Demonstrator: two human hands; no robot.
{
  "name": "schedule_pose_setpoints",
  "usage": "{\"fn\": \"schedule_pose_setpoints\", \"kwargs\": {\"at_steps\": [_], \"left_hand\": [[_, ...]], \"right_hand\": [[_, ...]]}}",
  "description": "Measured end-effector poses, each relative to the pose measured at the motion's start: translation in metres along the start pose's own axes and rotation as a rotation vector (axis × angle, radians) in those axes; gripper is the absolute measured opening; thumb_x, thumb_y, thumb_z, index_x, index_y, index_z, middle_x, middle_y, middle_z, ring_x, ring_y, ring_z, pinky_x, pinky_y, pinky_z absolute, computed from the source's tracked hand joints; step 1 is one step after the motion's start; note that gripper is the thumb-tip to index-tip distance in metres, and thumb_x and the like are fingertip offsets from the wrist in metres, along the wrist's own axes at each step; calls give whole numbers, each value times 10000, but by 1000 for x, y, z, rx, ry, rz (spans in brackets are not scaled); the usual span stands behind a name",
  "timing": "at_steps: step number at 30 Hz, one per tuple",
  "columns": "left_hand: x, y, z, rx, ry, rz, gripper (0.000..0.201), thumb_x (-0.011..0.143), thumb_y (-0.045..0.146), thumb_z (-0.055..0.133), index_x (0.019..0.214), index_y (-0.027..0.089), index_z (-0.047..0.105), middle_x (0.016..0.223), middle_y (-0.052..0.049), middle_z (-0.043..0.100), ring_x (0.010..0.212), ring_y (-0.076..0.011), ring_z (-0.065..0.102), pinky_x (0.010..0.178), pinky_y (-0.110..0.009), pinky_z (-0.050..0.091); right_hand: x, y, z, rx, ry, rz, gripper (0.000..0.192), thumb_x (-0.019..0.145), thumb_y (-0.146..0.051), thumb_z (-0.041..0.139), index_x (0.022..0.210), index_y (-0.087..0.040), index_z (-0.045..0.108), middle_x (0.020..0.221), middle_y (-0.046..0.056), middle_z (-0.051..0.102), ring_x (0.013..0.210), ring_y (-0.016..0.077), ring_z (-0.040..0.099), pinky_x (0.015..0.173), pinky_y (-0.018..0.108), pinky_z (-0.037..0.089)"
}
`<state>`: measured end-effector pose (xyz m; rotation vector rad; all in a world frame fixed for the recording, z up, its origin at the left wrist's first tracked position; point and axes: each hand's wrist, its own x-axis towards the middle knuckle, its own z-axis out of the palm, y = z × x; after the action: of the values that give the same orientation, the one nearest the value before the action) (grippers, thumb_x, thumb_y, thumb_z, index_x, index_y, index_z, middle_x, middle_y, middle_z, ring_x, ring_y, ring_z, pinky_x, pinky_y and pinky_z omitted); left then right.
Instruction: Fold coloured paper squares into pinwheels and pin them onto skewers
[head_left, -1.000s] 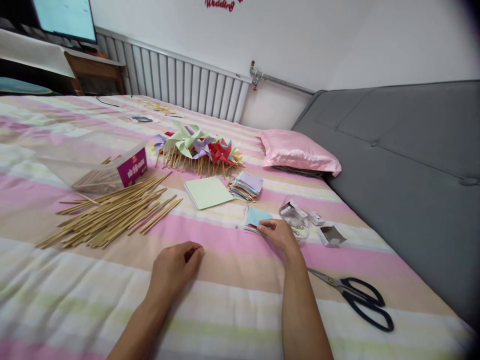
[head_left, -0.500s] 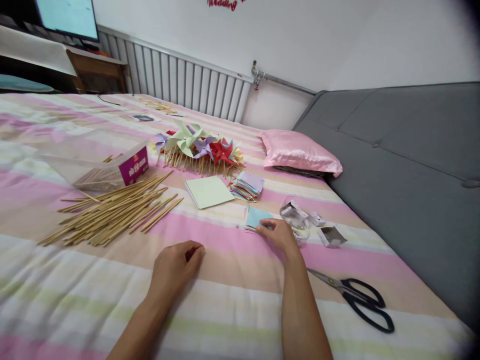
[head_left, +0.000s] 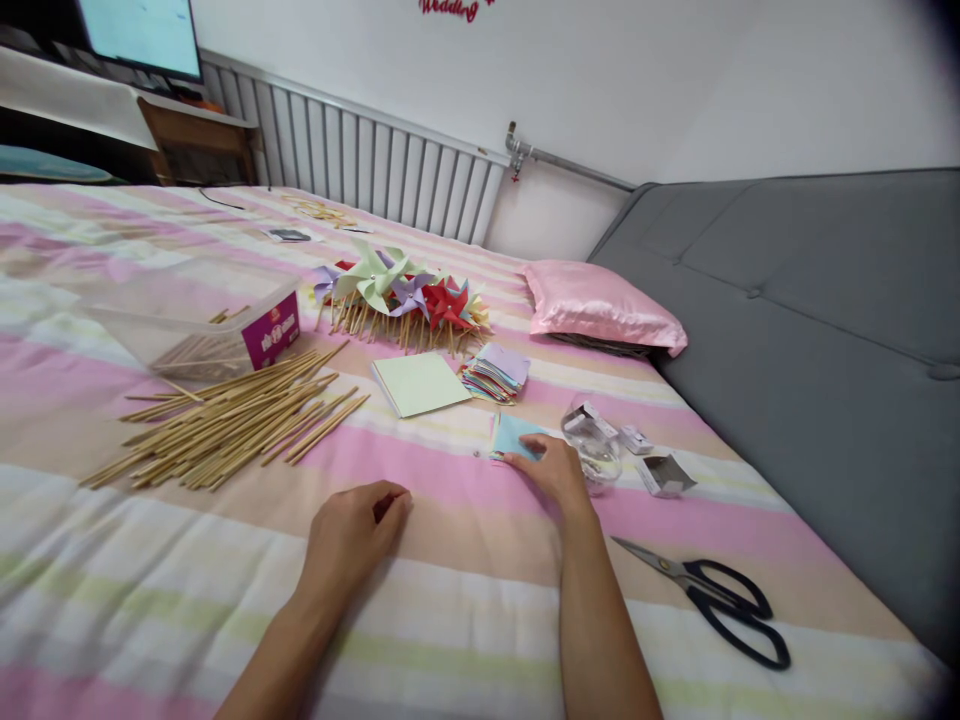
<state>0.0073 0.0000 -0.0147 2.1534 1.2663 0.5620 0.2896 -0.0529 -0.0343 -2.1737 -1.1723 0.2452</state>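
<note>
My right hand is at the near right side of a small stack of square paper with a light blue sheet on top. Its thumb lies along the near edge and its fingers are on the top sheet. To the left, my left hand rests on the bedspread with fingers curled against the thumb; whatever is in that pinch, if anything, is hidden. Beyond my hands lie a pale green paper stack and a mixed-colour paper stack. A tiny round bead-like thing sits beside the blue stack.
Wooden sticks lie by a clear plastic box at left. Paper pinwheels stand behind the papers. To the right are a clear plastic container, small open boxes and scissors. A pink pillow leans near the grey headboard.
My right thumb has shifted slightly left along the near edge of the blue paper stack, and the right forearm moved slightly left. My left hand keeps its curled pose.
</note>
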Motion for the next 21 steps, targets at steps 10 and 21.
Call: {"fn": "schedule_pose_setpoints", "kwargs": {"at_steps": [10, 21], "left_hand": [[0, 1, 0, 6, 4, -7, 295, 803, 402, 472, 832, 234, 713, 779, -28, 737, 752, -230, 656, 639, -288, 431], [0, 0, 0, 12, 1, -6, 297, 808, 397, 461, 828, 238, 710, 778, -26, 736, 753, -229, 656, 645, -291, 427]], "right_hand": [[1, 1, 0, 29, -12, 5, 460, 640, -510, 690, 953, -175, 728, 984, 109, 729, 938, 278, 665, 829, 363, 498], [3, 6, 1, 67, -14, -3, 439, 632, -504, 691, 933, -188, 734, 954, 84, 739, 912, 273, 672, 818, 364, 509]]}}
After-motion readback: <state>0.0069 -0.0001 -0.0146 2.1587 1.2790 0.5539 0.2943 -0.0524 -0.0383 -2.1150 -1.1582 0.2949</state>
